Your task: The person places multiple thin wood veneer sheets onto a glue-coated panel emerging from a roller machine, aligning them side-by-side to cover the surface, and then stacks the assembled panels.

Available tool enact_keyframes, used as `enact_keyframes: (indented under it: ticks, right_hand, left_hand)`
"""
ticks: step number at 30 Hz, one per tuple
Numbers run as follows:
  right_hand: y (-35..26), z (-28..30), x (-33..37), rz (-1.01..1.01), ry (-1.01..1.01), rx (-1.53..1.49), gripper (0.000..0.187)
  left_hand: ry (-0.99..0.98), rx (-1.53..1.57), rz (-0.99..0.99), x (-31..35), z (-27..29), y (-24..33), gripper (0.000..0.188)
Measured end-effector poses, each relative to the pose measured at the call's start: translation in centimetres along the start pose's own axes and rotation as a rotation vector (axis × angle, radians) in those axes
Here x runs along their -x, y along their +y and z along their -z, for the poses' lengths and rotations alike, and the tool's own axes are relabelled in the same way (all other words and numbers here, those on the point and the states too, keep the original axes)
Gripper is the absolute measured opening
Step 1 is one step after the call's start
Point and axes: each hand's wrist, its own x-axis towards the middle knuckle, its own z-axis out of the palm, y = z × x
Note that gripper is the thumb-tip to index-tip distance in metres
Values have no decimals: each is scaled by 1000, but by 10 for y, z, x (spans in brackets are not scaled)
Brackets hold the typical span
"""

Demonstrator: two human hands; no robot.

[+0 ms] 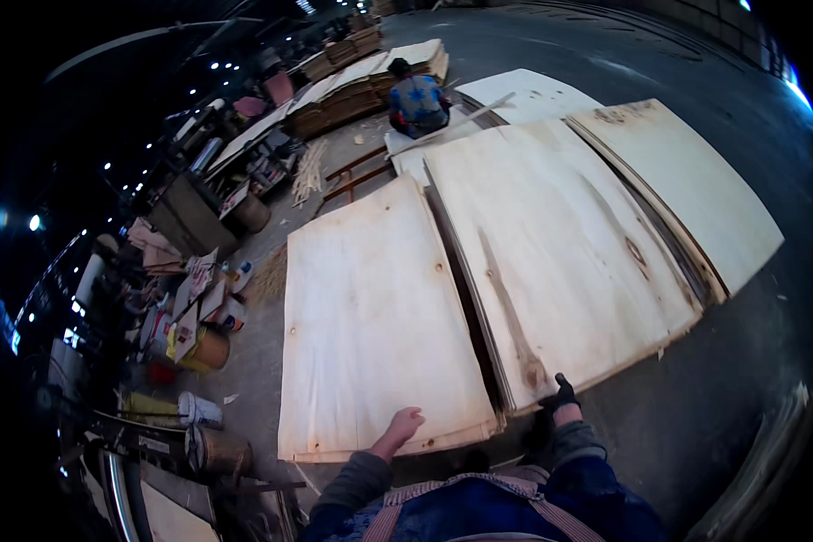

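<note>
A stack of pale wood veneer sheets [370, 316] lies in front of me on the left, its near edge uneven. Over that edge is my left hand [406, 423], bare, its fingers curled in with nothing visible in them. A second veneer stack [569, 253], with brown streaks and knots, lies in the middle, a dark gap between the two. My right hand [562, 396], in a dark glove, is at this stack's near edge. The glove's thumb shows over the top sheet, and the other fingers are mostly hidden at the edge.
A third veneer stack [686, 181] lies to the right. Beyond, a person [417, 99] in a blue patterned top sits by more sheets [528, 95]. On the left are buckets [199, 411], a drum [219, 450] and clutter. A brown metal frame [352, 181] stands behind the left stack.
</note>
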Motion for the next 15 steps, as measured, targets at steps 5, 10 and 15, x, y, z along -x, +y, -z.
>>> enact_keyframes:
  ticks: [5,10,15]
  right_hand:
    - [-10,-11,-5,-189,-145,-170,45]
    - [-74,-68,129,-471,-147,-216,50]
    - [-108,-76,177,-412,-359,-296,54]
  left_hand:
    - [-125,-29,122,-55,-68,67,47]
    - [-95,189,116,-134,-131,153,57]
    - [-293,1039,272,-173,-143,243,47]
